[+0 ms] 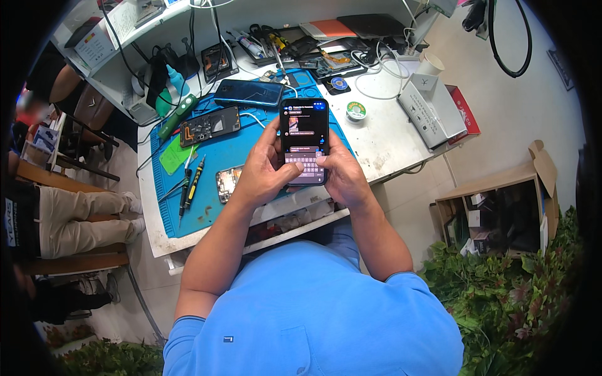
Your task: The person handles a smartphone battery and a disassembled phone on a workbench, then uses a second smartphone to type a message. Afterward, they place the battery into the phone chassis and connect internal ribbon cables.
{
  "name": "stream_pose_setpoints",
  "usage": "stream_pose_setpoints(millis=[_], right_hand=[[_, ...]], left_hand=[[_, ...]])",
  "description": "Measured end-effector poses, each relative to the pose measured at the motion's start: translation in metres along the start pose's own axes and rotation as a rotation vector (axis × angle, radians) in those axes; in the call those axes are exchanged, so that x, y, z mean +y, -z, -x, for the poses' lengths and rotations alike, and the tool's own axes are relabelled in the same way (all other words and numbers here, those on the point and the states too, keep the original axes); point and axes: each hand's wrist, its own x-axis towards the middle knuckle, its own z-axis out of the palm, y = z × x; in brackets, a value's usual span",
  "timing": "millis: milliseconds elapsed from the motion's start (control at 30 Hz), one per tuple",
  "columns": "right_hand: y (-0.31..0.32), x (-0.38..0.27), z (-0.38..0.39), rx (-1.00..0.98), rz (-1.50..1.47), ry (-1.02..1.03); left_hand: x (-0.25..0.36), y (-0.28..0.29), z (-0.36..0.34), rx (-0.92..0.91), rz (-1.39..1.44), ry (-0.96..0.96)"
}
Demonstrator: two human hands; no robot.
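Observation:
Upright between my two hands is a smartphone (pixel 306 135), its lit screen showing a dark chat and a keyboard. My left hand (pixel 266 168) wraps the phone's left side, thumb over the keys. From the other side my right hand (pixel 342 170) grips it, thumb also at the keyboard. Beneath them spreads a blue repair mat (pixel 207 164). An opened phone body with exposed parts (pixel 227 183) lies beside my left wrist. Further left are a dark phone frame (pixel 210 125), a blue-backed phone (pixel 248 93) and screwdrivers (pixel 194 182).
A green-handled tool (pixel 178 118) and a teal bottle (pixel 177 80) stand at the mat's left. To the right are a round solder spool (pixel 356 111), an open white box (pixel 433 109) and coiled white cables (pixel 380 61). People sit at far left; a wooden cabinet (pixel 495 207) stands right.

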Motion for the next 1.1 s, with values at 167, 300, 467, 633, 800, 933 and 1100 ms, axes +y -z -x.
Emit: stream_pose_setpoints(millis=[167, 300, 467, 633, 800, 933, 1100], right_hand=[[0.003, -0.001, 0.0, -0.028, -0.046, -0.004], [0.001, -0.001, 0.0, -0.007, -0.055, -0.012], [-0.002, -0.002, 0.0, 0.022, -0.04, -0.001], [-0.002, -0.002, 0.0, 0.031, -0.037, -0.006], [-0.001, -0.002, -0.002, -0.031, -0.018, -0.002], [-0.008, -0.002, -0.004, -0.003, -0.072, 0.001], [-0.01, -0.002, -0.003, 0.002, -0.043, 0.007]], left_hand=[[-0.001, 0.001, -0.001, 0.0, -0.011, -0.009], [-0.002, 0.001, 0.0, 0.001, 0.019, -0.002], [0.0, 0.0, 0.0, -0.005, 0.035, 0.0], [0.001, 0.0, 0.0, -0.015, 0.01, 0.023], [0.0, 0.0, 0.0, -0.011, 0.028, 0.025], [-0.002, 0.0, -0.001, -0.015, 0.037, 0.016], [-0.001, 0.0, -0.001, -0.016, 0.018, 0.007]])
